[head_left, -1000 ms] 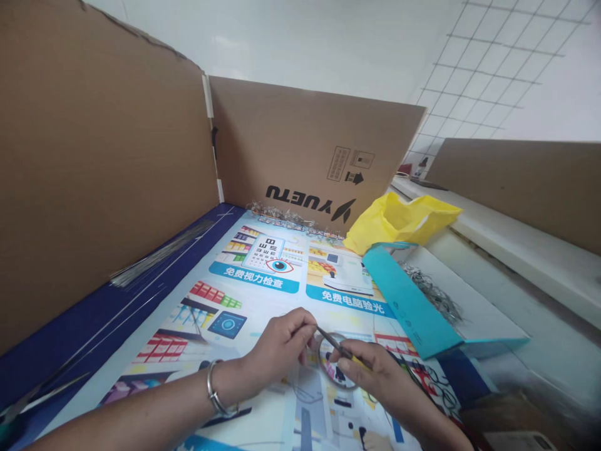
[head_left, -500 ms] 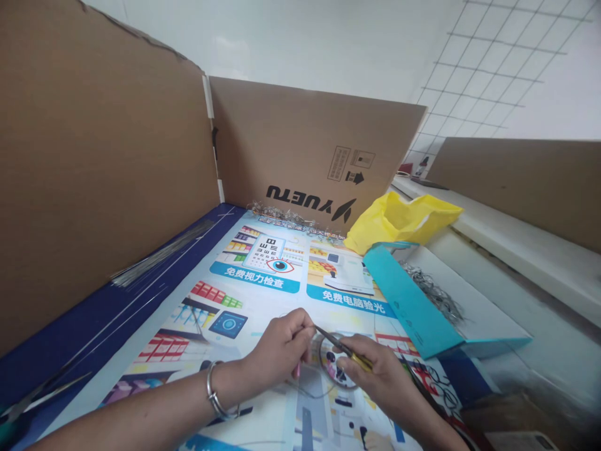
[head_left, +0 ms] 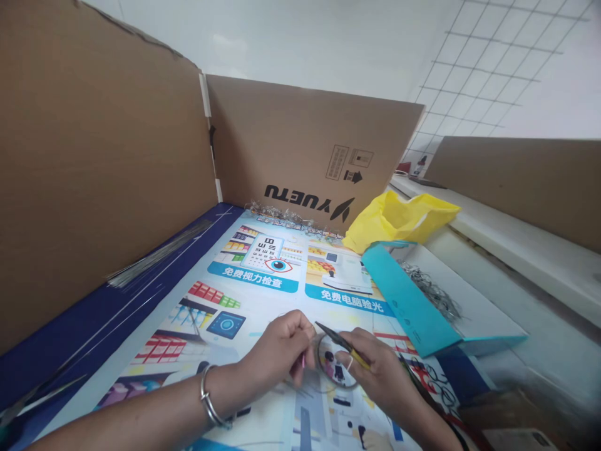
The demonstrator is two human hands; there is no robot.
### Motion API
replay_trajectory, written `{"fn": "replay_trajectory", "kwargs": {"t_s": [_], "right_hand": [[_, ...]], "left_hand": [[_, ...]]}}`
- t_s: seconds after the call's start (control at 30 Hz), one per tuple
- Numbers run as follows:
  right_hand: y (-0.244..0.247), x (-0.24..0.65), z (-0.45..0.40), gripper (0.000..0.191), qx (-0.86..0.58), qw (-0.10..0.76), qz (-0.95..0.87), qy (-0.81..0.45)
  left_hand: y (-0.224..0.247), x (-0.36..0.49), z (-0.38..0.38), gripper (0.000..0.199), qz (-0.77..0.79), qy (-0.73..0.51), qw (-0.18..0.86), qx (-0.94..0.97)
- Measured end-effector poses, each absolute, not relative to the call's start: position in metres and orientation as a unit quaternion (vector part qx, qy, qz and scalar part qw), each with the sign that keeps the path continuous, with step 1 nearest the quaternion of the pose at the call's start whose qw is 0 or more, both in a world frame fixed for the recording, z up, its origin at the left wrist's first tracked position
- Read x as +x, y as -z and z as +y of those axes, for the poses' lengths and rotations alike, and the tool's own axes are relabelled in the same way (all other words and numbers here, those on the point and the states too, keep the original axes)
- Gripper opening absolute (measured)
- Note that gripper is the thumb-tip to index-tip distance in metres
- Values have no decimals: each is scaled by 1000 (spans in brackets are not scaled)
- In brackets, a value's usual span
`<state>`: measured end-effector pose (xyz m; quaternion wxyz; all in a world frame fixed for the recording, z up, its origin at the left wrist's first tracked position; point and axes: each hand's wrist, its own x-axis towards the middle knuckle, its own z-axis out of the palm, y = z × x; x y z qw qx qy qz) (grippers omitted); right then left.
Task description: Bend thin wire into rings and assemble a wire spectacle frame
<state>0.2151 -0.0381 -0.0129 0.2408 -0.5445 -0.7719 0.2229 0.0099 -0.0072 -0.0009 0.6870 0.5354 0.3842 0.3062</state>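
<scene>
Slightly shifted since the earlier frame, the pliers now angle just off the left fingertips. At lower centre, the left hand is pinched closed, seemingly on fine wire. Beside it, the right hand wraps the pliers' yellow handles. Fine plier work appears under way; another grip would call for steady fingers and careful tip alignment.

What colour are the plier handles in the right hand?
Yellow, on the pliers in the right hand; best seen in the head view.
</scene>
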Motion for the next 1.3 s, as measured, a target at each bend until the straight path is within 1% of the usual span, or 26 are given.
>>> {"fn": "replay_trajectory", "kwargs": {"t_s": [0.17, 0.23, 0.43, 0.6, 0.77, 0.97, 1.1, 1.2, 1.3], "right_hand": [[10, 214, -37, 22, -538, 257, -770, -227], [8, 213, -36, 23, -539, 259, -763, -245], [8, 217, -33, 28, -548, 272, -723, -320], [6, 219, -33, 33, -553, 267, -700, -365], [5, 211, -38, 31, -544, 265, -708, -365], [6, 200, -45, 23, -535, 267, -742, -303], [2, 195, -46, 20, -530, 271, -751, -286], [1, 196, -45, 22, -535, 259, -754, -280], [4, 203, -41, 21, -545, 249, -760, -250]], "left_hand": [[0, 10, -9, 21, 381, -304, 685, 542], [1, 9, -7, 19, 407, -309, 643, 570], [6, 0, 7, 15, 458, -386, 428, 677], [11, -4, 23, 14, 513, -437, 374, 637], [17, -6, 33, 15, 545, -455, 328, 623], [27, -6, 34, 15, 549, -444, 299, 641], [30, -5, 33, 14, 553, -434, 314, 639], [31, -4, 32, 16, 538, -435, 358, 626], [28, -3, 31, 18, 488, -443, 438, 611]]}}
